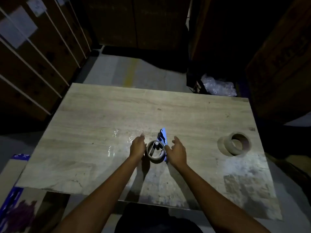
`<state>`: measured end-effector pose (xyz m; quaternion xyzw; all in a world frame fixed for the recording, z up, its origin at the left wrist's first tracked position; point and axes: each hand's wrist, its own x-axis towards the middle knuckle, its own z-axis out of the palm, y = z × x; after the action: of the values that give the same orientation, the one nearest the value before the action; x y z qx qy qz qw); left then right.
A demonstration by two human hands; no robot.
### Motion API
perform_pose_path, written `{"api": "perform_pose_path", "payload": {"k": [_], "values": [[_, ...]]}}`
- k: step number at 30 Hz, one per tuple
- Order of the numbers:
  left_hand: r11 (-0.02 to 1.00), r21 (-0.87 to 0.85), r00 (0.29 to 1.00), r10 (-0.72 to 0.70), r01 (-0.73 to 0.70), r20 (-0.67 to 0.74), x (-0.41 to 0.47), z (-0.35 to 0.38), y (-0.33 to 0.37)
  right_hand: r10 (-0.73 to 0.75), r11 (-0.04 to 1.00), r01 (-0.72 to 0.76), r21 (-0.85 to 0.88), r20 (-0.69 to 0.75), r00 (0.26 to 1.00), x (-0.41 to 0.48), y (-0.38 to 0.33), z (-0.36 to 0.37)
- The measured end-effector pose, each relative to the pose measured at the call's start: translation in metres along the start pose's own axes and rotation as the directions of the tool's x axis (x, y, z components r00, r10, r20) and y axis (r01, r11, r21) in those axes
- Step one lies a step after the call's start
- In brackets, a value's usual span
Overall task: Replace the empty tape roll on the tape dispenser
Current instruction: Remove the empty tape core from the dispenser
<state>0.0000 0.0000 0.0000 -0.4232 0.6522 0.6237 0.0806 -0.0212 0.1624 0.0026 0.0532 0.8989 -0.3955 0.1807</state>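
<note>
A blue tape dispenser (162, 135) lies on the wooden table (117, 111) near its middle front. A brown cardboard tape core (155, 160) sits on the dispenser's hub. My left hand (137, 147) presses against the core's left side, thumb up. My right hand (176, 151) hovers at the core's right with fingers spread, touching or almost touching the dispenser's blue plate. Two tape rolls (234, 145), leaning together, rest on the table at the right, well away from both hands.
Strips of clear tape (116, 140) stick to the table left of the dispenser. Cardboard boxes (33, 56) stack at the left and right. A bundle of clear plastic wrap (217, 86) lies behind the table's far right corner.
</note>
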Motion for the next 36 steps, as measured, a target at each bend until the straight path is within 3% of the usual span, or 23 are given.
{"api": "perform_pose_path", "payload": {"k": [4,8,14,21,27,30,36], "values": [[0.980,-0.032,0.973,-0.190,0.195,0.130,-0.010,0.004,0.005,0.049,0.997,-0.043,-0.065,0.099,0.994,-0.007,-0.007,0.003],[0.976,-0.084,0.967,-0.184,0.201,0.174,-0.017,0.004,0.007,0.077,0.996,-0.071,-0.061,0.105,0.991,-0.013,-0.011,0.013],[0.985,-0.080,0.956,-0.127,0.153,0.266,-0.015,-0.009,0.014,0.138,0.990,-0.138,-0.031,-0.015,0.990,-0.012,-0.016,0.017],[0.984,-0.168,0.939,-0.005,0.067,0.345,-0.006,-0.033,0.030,0.056,0.989,-0.032,0.145,-0.166,0.984,-0.008,-0.032,0.004],[0.939,-0.335,0.962,0.017,0.079,0.273,-0.004,-0.041,0.076,-0.002,0.921,0.142,0.364,-0.361,0.933,-0.008,-0.084,-0.015],[0.923,-0.371,0.953,0.017,0.102,0.302,-0.006,-0.051,0.101,-0.049,0.864,0.222,0.451,-0.364,0.930,-0.006,-0.111,-0.024],[0.906,-0.422,0.916,0.150,0.023,0.372,-0.025,-0.092,0.154,-0.245,0.816,0.368,0.445,-0.311,0.918,-0.007,-0.156,-0.043]]}}
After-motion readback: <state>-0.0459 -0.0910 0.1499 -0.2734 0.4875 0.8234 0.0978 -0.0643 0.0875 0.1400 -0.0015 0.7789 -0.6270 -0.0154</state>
